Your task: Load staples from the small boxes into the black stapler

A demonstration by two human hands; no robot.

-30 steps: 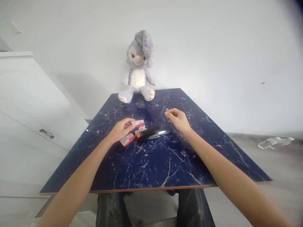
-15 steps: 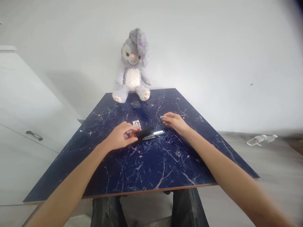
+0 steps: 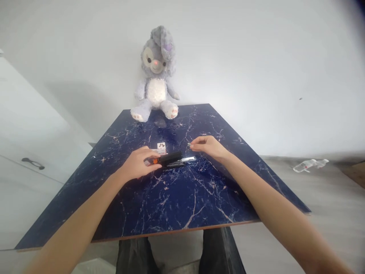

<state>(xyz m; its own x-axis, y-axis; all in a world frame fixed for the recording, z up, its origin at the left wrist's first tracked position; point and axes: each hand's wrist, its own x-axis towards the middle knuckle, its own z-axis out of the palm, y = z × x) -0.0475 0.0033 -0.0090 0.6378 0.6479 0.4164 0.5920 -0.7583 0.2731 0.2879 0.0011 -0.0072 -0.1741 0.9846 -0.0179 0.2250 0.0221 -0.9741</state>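
My left hand (image 3: 139,163) is closed round the left end of a black stapler (image 3: 172,157) with an orange part near my fingers. The stapler is opened up, and its silver metal rail sticks out to the right. Just behind it lies a small white and red box (image 3: 161,147), partly hidden by my left fingers. To the right of the rail, my right hand (image 3: 209,147) pinches a short, thin silver-grey strip that looks like staples (image 3: 189,145) between thumb and fingertips. The strip is held apart from the stapler.
Everything sits on a dark blue marble-patterned table (image 3: 182,201). A grey plush rabbit (image 3: 156,72) sits at its far edge against the white wall. A white cabinet (image 3: 25,190) stands on the left. Clear plastic bottles (image 3: 309,165) lie on the floor at right.
My right hand has moved slightly left with the staple strip, which now shows less beyond the fingertips. My left hand still holds the stapler. The whole view has shifted a little.
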